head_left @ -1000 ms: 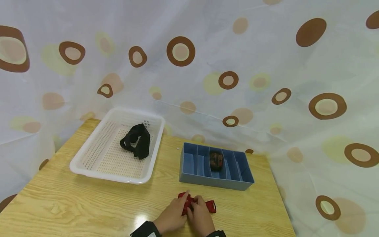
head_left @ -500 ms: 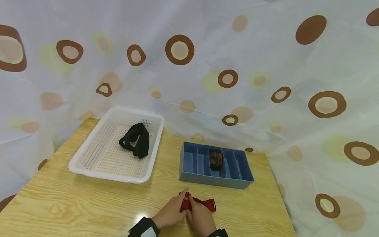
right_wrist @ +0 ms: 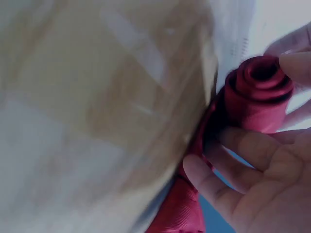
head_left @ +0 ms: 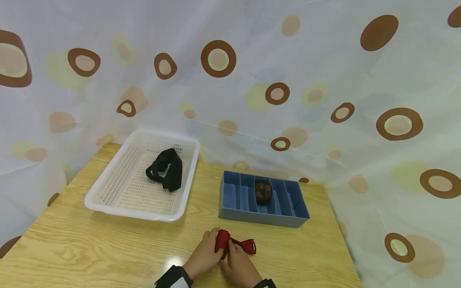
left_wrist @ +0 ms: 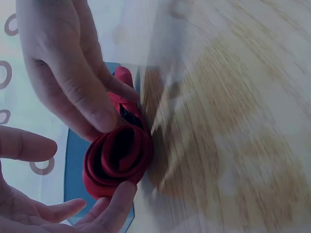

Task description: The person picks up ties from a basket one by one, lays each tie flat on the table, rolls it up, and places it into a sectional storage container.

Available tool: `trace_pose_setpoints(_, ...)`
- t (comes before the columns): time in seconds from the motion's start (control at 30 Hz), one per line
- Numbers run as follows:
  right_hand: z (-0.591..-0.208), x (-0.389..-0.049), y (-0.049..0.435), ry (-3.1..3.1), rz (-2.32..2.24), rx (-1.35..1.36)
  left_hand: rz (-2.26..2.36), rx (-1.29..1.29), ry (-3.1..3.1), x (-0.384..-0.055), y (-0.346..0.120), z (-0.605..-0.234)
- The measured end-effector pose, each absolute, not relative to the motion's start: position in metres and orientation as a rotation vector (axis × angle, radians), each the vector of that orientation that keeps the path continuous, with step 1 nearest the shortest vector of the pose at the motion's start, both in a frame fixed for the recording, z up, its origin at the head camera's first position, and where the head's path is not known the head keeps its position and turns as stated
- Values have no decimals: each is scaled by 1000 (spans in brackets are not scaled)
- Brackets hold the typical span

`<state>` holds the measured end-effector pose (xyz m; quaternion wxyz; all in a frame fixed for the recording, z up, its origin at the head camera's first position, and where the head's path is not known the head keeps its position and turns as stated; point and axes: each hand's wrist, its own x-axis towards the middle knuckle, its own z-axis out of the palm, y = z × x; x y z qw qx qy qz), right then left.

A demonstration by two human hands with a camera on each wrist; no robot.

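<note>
A red cloth strap [head_left: 222, 241] is rolled up at its left end, on the wooden table. Its unrolled tail [head_left: 247, 245] runs right to a wider end with a small dark loop. My left hand [head_left: 203, 254] grips the roll, with fingers on its far side and the thumb on its near side. My right hand [head_left: 240, 265] is against the roll's right side and pinches the strap where it leaves the roll. In the left wrist view, the rolled end [left_wrist: 119, 155] shows a spiral of several layers. The right wrist view shows the tail [right_wrist: 182, 206] passing beneath my right fingers.
Behind my hands stands a blue divided box [head_left: 259, 218]. Its middle compartment holds a dark patterned roll [head_left: 263, 192]. A white perforated basket [head_left: 108, 176] at the left holds a black cloth strap [head_left: 174, 173]. A patterned curtain [head_left: 230, 100] hangs behind the table.
The roll has shifted slightly left and tilted, showing more between my hands. My left index finger, formerly stretched across it, now curls round the far side. The tail's loop end has drawn left.
</note>
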<state>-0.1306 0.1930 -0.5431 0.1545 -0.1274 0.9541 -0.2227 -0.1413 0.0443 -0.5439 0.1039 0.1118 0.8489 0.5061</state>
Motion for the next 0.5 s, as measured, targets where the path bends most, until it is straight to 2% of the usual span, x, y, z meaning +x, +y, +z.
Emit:
trace_pose_setpoints(0.3,-545,-127,194,2834,-547,-534,1452,365,2595,-131,44,-538)
trace_pose_setpoints(0.5,-546,-131,194,2850,-542,-552,1416,446,2640,-129,49,-537)
